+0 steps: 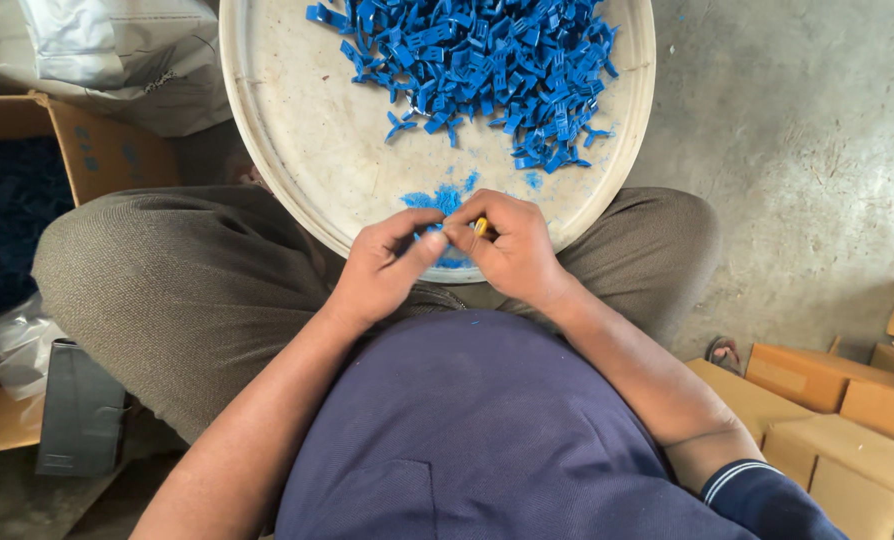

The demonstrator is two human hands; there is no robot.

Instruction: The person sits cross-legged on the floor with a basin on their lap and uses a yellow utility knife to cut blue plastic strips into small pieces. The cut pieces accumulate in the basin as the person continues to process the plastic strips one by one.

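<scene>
Left hand [382,262]: fingers pinched on a small blue piece [432,232], centre frame.
Right hand [512,250]: fingers clamped on a yellow-tipped tool [480,227]; best kept steady, trimming over the tray [267,150].
Blue pile [487,70]: upper centre.

A round, shallow white plastic tray [267,150] rests on the lap of a seated person, with a heap of small blue plastic clips [487,65] in its far half. At the tray's near rim the left hand [382,265] and right hand [507,250] meet, fingertips touching. An open brown cardboard box [97,150] sits to the left, behind it a crumpled white plastic bag [117,55]. Stacked closed brown cardboard cartons [827,410] lie near right on the grey concrete floor [797,130].
</scene>
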